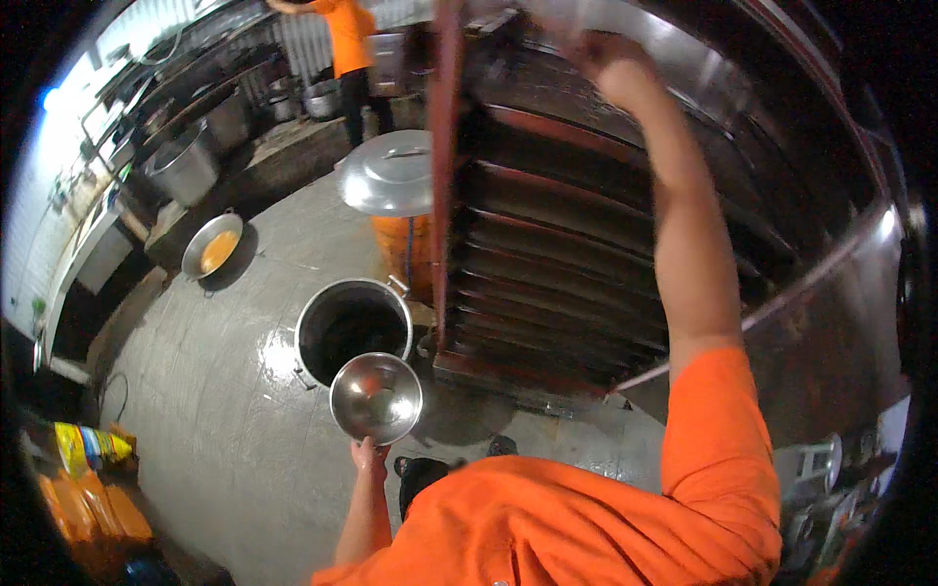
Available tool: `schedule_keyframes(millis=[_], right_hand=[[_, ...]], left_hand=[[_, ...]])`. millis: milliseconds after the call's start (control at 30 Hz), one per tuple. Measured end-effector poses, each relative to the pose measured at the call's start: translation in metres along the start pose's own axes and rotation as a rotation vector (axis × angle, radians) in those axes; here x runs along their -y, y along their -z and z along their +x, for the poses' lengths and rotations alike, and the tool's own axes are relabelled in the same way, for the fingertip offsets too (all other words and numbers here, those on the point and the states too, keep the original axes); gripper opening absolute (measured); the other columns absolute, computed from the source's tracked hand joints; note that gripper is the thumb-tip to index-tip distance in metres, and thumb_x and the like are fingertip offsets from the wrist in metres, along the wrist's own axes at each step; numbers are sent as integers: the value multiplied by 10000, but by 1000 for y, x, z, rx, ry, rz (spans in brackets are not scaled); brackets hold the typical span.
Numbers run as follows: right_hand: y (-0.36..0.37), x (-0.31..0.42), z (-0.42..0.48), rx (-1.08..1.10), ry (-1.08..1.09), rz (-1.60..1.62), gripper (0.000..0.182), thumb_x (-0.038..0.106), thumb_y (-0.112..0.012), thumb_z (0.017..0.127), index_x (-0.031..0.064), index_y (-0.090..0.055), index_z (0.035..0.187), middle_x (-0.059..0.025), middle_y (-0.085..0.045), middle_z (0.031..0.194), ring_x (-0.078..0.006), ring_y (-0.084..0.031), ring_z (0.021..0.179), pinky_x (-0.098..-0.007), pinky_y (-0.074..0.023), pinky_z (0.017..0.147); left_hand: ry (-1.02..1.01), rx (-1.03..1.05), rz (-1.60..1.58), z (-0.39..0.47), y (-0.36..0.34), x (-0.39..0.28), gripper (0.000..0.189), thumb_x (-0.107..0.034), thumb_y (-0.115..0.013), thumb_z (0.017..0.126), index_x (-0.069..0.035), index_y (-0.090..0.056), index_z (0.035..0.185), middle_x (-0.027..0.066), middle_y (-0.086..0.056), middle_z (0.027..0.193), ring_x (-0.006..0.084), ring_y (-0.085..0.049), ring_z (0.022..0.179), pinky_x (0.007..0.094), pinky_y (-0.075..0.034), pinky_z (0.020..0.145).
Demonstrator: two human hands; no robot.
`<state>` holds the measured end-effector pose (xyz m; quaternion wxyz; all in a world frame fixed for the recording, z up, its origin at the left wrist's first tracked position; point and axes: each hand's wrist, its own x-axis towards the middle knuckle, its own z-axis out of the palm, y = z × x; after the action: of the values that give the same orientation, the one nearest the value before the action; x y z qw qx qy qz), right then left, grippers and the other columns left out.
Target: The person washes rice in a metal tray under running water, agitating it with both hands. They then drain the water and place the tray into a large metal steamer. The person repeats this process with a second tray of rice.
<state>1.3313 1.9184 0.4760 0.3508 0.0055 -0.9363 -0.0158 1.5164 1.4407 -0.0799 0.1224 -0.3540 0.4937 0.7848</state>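
Note:
In my left hand (370,453) is a shiny metal bowl (376,403), gripped by its near rim. Its inside looks bare apart from reflections. The bowl overlaps the near rim of a tall, two-handled metal pot (311,300) on the floor, whose inside is dark. My right arm stretches far forward and up. At its end my right hand (612,62) is blurred, over a dark metal surface (703,139) above a slatted, red-edged structure (549,242). Whether it holds anything is not visible.
A red post (445,183) rises beside the pot. Behind it, a metal lid (388,172) covers an orange drum (399,245). A wide pan (196,253) holds orange-yellow contents. Large pots (187,172) line the left wall; a person in orange (348,36) stands there. Jerrycans (95,505) sit lower left.

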Motion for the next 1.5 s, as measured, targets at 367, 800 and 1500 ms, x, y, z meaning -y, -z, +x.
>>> schedule_keyframes(millis=[367,800,1500], right_hand=[[4,198,-120,132,93,732,331,152,-396,914,-23,-563,1140,-144,-577,1140,-238,-509,1109,-340,-331,990],[-473,292,-363,2183,-116,408,287,319,-534,866,90,-645,1001,-52,-648,905,-177,-594,761,-349,-477,659],[-724,1021,-11,1605,732,808,248,264,-614,695,24,-626,756,-98,-619,679,-214,-569,630,-369,-461,606]], left_hand=[[-55,-382,389,116,111,-26,690,-78,-558,765,-110,-225,1369,166,-445,1245,320,-583,963,399,-565,657],[164,183,324,190,152,-207,466,-303,-568,855,-142,-465,1280,1,-587,1019,130,-555,858,304,-478,659],[467,-372,87,286,517,-324,248,-121,-444,856,-65,-606,1035,86,-587,795,205,-580,715,347,-496,604]])
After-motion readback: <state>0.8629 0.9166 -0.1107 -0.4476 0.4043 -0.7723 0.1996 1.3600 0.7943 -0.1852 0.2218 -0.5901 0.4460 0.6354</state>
